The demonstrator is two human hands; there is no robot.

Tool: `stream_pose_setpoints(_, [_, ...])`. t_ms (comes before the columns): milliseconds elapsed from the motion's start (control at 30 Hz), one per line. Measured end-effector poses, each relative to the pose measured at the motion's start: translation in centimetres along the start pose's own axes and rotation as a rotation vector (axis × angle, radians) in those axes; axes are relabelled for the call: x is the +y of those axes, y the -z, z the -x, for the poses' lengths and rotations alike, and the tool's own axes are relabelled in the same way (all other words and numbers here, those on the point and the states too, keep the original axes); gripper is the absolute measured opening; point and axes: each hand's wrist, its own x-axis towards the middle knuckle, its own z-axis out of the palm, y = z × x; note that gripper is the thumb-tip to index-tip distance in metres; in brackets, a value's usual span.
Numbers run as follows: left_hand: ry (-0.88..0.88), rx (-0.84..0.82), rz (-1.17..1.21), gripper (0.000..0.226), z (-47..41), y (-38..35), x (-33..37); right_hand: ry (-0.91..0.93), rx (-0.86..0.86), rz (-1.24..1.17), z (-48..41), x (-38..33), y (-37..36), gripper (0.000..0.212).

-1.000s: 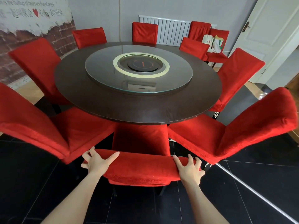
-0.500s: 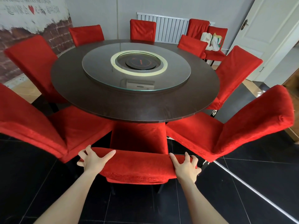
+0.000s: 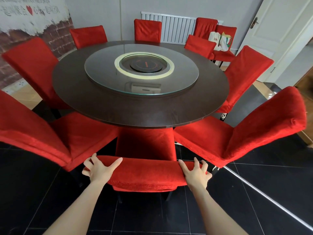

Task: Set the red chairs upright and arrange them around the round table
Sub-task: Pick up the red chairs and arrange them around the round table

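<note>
Pushing with both arms stretched out, the person is working at the lower middle of the frame. The near red chair (image 3: 145, 175) is standing upright. It seems to be sitting a tiny bit closer to the round table (image 3: 118, 109) than a moment ago, with its seat tucking under the edge. So this spot is looking nearly done. The left grip (image 3: 99, 170) and the right grip (image 3: 194, 173) are still holding the top of its back, fingers curling over it and thumbs lying along the front.
</note>
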Motion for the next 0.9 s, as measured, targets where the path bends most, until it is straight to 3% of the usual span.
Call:
stream_pose_setpoints(400, [-0.117, 0.053, -0.15, 0.113, 5.1, -1.9, 4.1, 0.071, 0.015, -0.164, 0.4, 2.4, 3.8, 0.081])
stream_pose_setpoints(600, [-0.257, 0.079, -0.017, 0.096, 11.3, -5.9, 9.9, 0.149, 0.076, -0.209, -1.7, 5.0, 11.0, 0.078])
stream_pose_setpoints(900, [-0.304, 0.081, 0.169, 0.093, 23.9, -17.2, 19.8, 0.283, 0.116, -0.257, -7.6, 12.6, 26.6, 0.075])
